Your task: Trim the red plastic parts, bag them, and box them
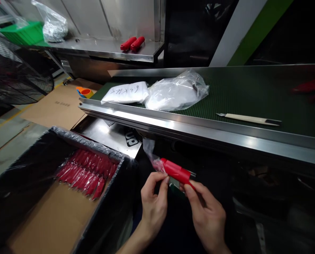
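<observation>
Between my hands, above my lap, is a red cylindrical part [176,170] with thin metal pins at its right end. My right hand [206,208] grips that end between thumb and fingers. A clear plastic bag [152,155] covers the part's left end and trails up and left. My left hand [155,201] pinches the bag's edge beside the part, thumb against forefinger. In the lined box at my left lie several similar red parts [83,173] in clear wrapping, set in rows.
A box with a black plastic liner [115,211] stands at left. Across the front runs a green conveyor belt [215,91] with a metal rail [199,130], bearing plastic bag packs [175,91] and a craft knife [249,119]. Two red parts [133,43] rest on the steel shelf [99,49]. A fan [17,70] stands far left.
</observation>
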A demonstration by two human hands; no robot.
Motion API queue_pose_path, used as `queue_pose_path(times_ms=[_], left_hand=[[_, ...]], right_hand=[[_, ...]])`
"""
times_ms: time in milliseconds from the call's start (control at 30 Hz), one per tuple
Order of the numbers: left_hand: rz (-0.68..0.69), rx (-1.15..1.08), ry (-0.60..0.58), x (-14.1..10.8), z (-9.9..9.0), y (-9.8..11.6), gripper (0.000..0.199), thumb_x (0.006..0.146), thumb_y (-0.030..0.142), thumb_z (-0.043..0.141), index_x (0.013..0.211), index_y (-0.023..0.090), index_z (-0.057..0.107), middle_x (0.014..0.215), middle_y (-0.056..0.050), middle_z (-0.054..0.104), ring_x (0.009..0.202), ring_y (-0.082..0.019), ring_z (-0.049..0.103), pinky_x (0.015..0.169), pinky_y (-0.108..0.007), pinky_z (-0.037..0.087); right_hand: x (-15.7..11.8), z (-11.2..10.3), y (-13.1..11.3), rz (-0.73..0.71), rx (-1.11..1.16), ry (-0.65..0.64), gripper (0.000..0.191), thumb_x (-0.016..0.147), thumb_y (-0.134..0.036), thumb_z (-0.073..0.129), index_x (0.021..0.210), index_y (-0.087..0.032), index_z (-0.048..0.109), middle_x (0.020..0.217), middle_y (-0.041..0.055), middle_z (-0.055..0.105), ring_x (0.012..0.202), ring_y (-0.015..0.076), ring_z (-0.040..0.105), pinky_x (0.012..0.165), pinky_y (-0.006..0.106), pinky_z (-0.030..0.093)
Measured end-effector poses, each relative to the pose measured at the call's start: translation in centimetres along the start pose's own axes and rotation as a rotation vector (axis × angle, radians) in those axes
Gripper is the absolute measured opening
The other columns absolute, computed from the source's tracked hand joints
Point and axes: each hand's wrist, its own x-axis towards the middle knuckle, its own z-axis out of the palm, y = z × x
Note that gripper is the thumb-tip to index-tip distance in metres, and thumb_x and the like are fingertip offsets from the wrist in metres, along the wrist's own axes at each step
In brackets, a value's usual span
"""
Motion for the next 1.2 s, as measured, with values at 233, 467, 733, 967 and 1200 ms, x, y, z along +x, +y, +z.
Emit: queue_pose_path(times_ms=[233, 467, 733, 967, 1200], left_hand=[[0.015, 0.111, 0.027, 1.1, -2.6, 1.2, 0.008, 0.093, 0.03, 0.059, 0.092, 0.023, 0.062, 0.09, -0.001, 0.06, 0.084, -0.015, 0.056, 0.078, -0.027, 0.045], [-0.053, 0.201, -0.103, 2.8, -4.0, 1.0, 0.013, 0.091, 0.032, 0.06, 0.088, 0.021, 0.064, 0.082, 0.0, 0.064, 0.075, -0.015, 0.057, 0.068, -0.026, 0.044], [-0.046, 0.184, -0.131, 1.1, -2.8, 1.0, 0.01, 0.093, 0.03, 0.057, 0.091, 0.021, 0.061, 0.079, 0.001, 0.062, 0.071, -0.013, 0.055, 0.063, -0.023, 0.043], [0.086, 0.084, -0.193, -0.5, -1.7, 1.4, 0.011, 0.096, 0.026, 0.051, 0.091, 0.022, 0.06, 0.088, -0.001, 0.061, 0.081, -0.015, 0.06, 0.075, -0.026, 0.048], [0.457, 0.325, -0.385, 0.9, -3.8, 0.9, 0.006, 0.09, 0.023, 0.052, 0.085, 0.021, 0.054, 0.077, -0.003, 0.057, 0.073, -0.017, 0.055, 0.067, -0.03, 0.047]], right_hand=[[2.4, -3.7, 0.6, -0.43, -0.1, -0.336, 0.041, 0.083, 0.004, 0.057, 0.117, -0.018, 0.065, 0.103, 0.009, 0.066, 0.094, 0.0188, 0.063, 0.075, 0.03, 0.056], [3.6, -3.5, -0.6, -0.827, -0.403, -0.547, 0.026, 0.092, -0.003, 0.047, 0.111, -0.003, 0.065, 0.104, 0.0155, 0.067, 0.097, 0.0272, 0.06, 0.074, 0.041, 0.053], [2.4, -1.5, -0.6, -0.643, -0.396, -0.231, 0.027, 0.083, -0.001, 0.064, 0.108, -0.009, 0.063, 0.088, 0.0094, 0.068, 0.081, 0.0206, 0.062, 0.072, 0.037, 0.053], [2.5, -0.3, 0.2, -0.522, -0.277, -0.165, 0.029, 0.089, -0.002, 0.052, 0.112, -0.014, 0.064, 0.104, 0.0132, 0.062, 0.097, 0.0199, 0.063, 0.077, 0.031, 0.059], [3.9, -1.2, 1.2, -0.759, -0.414, -0.561, 0.032, 0.093, -0.01, 0.041, 0.108, -0.02, 0.067, 0.094, 0.0085, 0.071, 0.085, 0.0201, 0.069, 0.073, 0.029, 0.06]])
